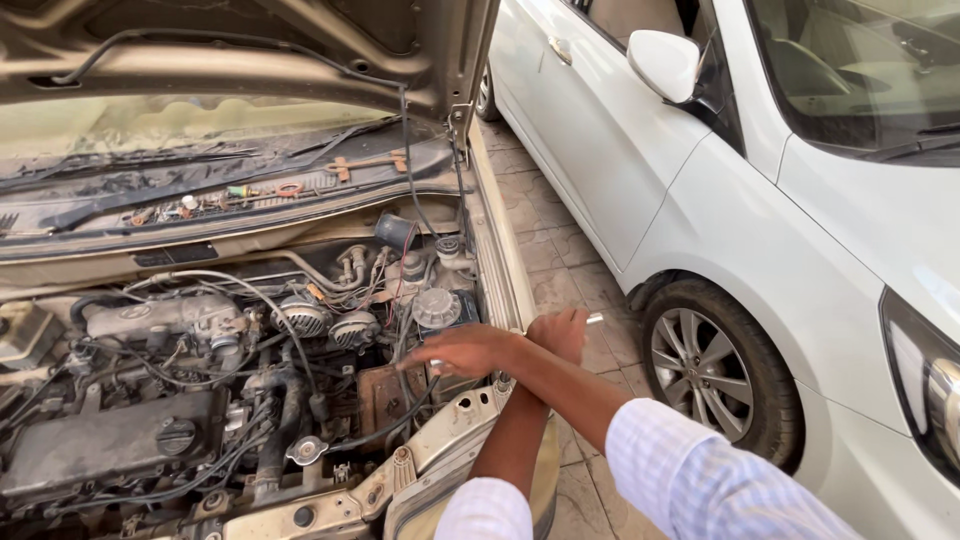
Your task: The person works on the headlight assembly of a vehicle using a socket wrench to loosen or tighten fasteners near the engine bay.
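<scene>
We note two arms in light checked sleeves crossing at the fender. The right hand (468, 350) reaches into the engine bay, fingers (425, 358) extended together, a small metal piece (438, 366) under their tips. Just beyond it, the left hand (560, 332) is closed, its fingers pinching a metal tool (594, 319). Below the right fingers lies the rusty battery tray (385, 392). Farther off stand the raised hood (240, 50) and the white car (800, 220).

Bare hands, pale blue fine-checked shirt sleeves (700, 470)
</scene>
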